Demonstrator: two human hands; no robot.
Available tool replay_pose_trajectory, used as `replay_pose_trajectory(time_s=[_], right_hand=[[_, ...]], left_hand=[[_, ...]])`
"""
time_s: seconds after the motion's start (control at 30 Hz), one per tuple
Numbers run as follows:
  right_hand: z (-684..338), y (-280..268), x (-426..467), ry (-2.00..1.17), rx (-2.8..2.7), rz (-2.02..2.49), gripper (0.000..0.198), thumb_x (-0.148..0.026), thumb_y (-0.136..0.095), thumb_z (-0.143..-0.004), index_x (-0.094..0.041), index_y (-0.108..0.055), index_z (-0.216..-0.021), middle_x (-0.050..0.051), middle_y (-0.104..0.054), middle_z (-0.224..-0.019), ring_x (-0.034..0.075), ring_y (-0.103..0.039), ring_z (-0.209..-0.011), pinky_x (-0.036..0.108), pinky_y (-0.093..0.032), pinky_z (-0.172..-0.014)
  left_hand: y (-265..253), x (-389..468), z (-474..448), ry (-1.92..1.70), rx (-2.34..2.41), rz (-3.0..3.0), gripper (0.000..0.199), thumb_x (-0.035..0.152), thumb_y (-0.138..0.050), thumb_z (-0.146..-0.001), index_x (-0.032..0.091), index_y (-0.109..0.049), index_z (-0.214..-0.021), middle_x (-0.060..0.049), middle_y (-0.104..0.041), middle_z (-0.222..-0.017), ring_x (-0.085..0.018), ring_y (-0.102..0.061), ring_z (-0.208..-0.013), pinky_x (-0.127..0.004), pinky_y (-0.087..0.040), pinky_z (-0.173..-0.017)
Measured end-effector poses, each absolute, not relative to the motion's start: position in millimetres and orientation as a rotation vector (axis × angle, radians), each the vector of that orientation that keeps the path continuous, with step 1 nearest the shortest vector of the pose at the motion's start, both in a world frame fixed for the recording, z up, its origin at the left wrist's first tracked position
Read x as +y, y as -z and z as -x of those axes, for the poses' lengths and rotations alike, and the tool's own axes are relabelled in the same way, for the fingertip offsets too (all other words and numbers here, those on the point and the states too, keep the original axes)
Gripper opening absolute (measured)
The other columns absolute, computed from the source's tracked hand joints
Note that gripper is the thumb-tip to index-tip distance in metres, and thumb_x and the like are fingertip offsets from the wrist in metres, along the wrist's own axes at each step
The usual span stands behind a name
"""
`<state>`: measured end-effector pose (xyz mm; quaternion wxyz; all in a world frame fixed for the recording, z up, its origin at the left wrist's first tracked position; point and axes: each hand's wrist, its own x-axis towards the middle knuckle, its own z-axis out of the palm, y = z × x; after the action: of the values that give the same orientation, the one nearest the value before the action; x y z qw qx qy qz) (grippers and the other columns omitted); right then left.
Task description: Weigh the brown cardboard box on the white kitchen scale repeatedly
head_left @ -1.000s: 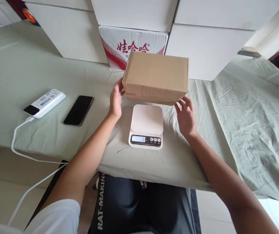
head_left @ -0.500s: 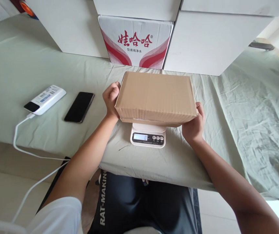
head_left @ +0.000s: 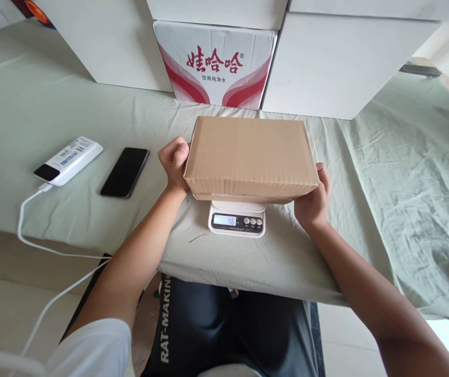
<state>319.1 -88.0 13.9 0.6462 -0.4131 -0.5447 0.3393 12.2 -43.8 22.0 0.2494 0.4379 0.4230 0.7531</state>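
Note:
A closed brown cardboard box point(head_left: 250, 152) sits over a small white kitchen scale point(head_left: 237, 220), hiding most of its platform. The scale's lit display reads 46, with several round buttons to its right. My left hand point(head_left: 175, 162) is closed against the box's left end, its fingers curled. At the lower right corner my right hand point(head_left: 314, 199) grips the box, with some fingers hidden underneath it. Both hands still touch the box.
Left of the box lie a black smartphone point(head_left: 124, 172) and a white power bank point(head_left: 69, 161) with a white cable point(head_left: 22, 220). Behind stands a white-and-red water carton point(head_left: 216, 65) between white boxes point(head_left: 318, 68). A green cloth point(head_left: 365, 209) covers the surface.
The scale's reading has gone from 0 to 46. The box and both hands have shifted only slightly, and the view has moved a little.

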Motion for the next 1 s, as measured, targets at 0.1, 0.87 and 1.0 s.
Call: replay_pose_trajectory(time_s=[0.1, 0.87, 1.0], right_hand=[[-319, -15, -89, -0.737, -1.256, 0.97, 0.047, -0.07, -0.068, -0.094, -0.03, -0.05, -0.08, 0.004, -0.05, -0.083, 0.027, -0.058, -0.088, 0.046, -0.056, -0.081], [-322, -5, -75, -0.795, -1.072, 1.042, 0.069, -0.067, -0.076, -0.092, -0.027, -0.028, -0.062, -0.005, -0.019, -0.064, 0.013, -0.02, -0.056, 0.033, -0.025, -0.049], [-326, 4, -73, -0.884, -1.058, 1.062, 0.069, -0.066, -0.079, -0.088, -0.027, -0.03, -0.061, -0.005, -0.02, -0.06, 0.012, -0.02, -0.053, 0.031, -0.022, -0.047]], left_hand=[[-23, -44, -12, -2.077, 1.105, -1.244, 0.072, 0.052, -0.075, -0.1, 0.023, -0.023, -0.061, 0.003, -0.02, -0.063, -0.015, -0.035, -0.056, -0.032, -0.037, -0.055], [-4, -18, -10, -1.991, 1.157, -1.202, 0.058, 0.016, -0.052, -0.109, 0.022, -0.013, -0.067, 0.002, -0.012, -0.067, -0.01, -0.013, -0.061, -0.036, -0.012, -0.061], [9, -9, -5, -1.955, 1.223, -1.264, 0.065, 0.035, -0.059, -0.111, 0.022, -0.014, -0.067, 0.0, -0.011, -0.071, -0.012, -0.013, -0.067, -0.035, -0.014, -0.064]])
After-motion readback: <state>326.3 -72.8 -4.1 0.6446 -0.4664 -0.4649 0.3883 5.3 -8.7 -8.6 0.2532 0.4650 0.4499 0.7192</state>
